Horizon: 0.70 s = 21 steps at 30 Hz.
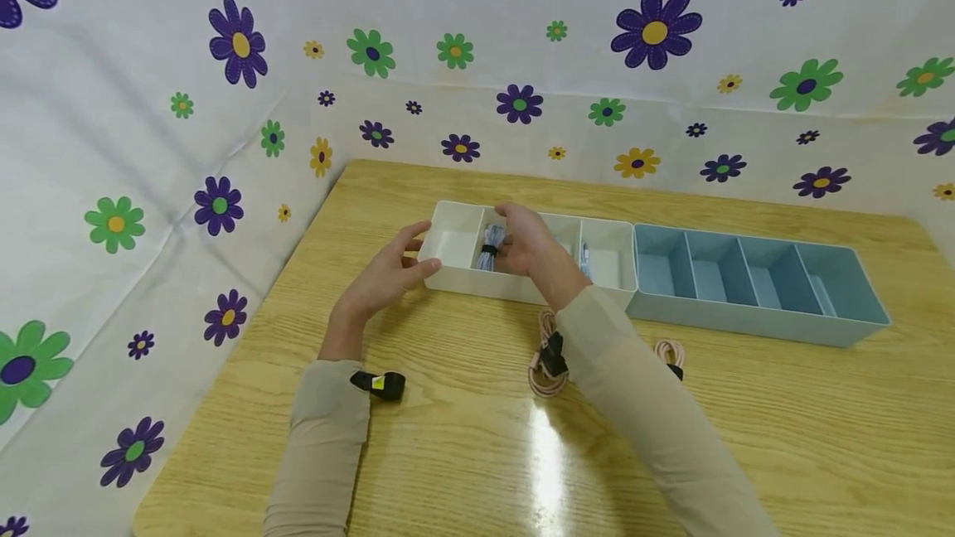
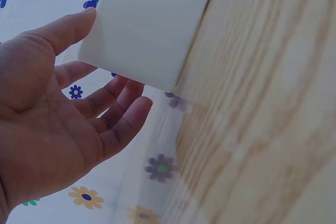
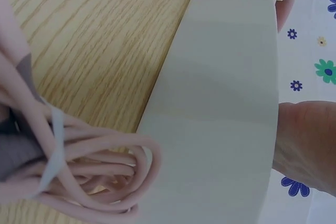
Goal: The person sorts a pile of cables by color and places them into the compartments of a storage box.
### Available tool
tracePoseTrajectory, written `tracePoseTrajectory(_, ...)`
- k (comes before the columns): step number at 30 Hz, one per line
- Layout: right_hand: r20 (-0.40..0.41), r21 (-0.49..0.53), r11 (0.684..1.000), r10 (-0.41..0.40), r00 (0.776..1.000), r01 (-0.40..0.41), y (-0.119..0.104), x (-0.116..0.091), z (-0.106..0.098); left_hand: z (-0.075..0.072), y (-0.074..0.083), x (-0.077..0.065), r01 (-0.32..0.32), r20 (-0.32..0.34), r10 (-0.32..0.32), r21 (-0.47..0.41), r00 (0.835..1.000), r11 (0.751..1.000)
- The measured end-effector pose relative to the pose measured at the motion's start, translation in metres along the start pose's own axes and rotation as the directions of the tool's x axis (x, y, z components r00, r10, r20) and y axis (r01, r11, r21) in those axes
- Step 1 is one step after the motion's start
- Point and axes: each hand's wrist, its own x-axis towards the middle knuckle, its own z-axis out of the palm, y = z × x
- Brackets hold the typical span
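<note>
A white divided organizer box (image 1: 477,282) stands on the table. My left hand (image 1: 384,276) is at its left end, fingers loosely bent, with the thumb at the front corner and fingertips by the end wall. My right hand (image 1: 533,251) reaches down into the box, its fingers bent right beside a light-blue cable bundle (image 1: 490,247) with a black tie in the second compartment from the left. I cannot tell whether they pinch it. In the right wrist view the white wall hides those fingers. Another light-blue cable (image 1: 585,259) shows near the right end.
A blue divided box (image 1: 746,317) adjoins the white one on the right. A coiled pink cable (image 1: 548,388) with a black strap lies in front, partly behind the right sleeve; another pink cable (image 1: 669,350) lies farther right. A black object with a yellow label (image 1: 384,385) is beside the left sleeve.
</note>
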Motion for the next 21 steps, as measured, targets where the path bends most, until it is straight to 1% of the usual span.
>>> tracePoseTrajectory(10, 0.005, -0.041, 0.999, -0.024, 1.0, 0.025, -0.004, -0.008, -0.001, 0.0, -0.002, 0.001, -0.013, 0.007, 0.013, -0.012, 1.0, 1.0)
tracePoseTrajectory(14, 0.037, -0.065, 0.997, -0.038, 0.999, 0.041, -0.007, -0.011, -0.002, -0.001, -0.002, 0.002, -0.019, 0.008, 0.019, -0.012, 1.0, 1.0)
tracePoseTrajectory(18, 0.085, -0.103, 0.992, -0.064, 0.994, 0.073, -0.011, -0.015, -0.004, -0.001, -0.003, 0.002, -0.022, 0.01, 0.022, -0.017, 1.0, 1.0)
tracePoseTrajectory(21, 0.104, -0.122, 0.988, -0.081, 0.991, 0.094, -0.015, -0.02, -0.006, 0.0, -0.002, 0.002, -0.021, 0.011, 0.021, -0.019, 1.0, 1.0)
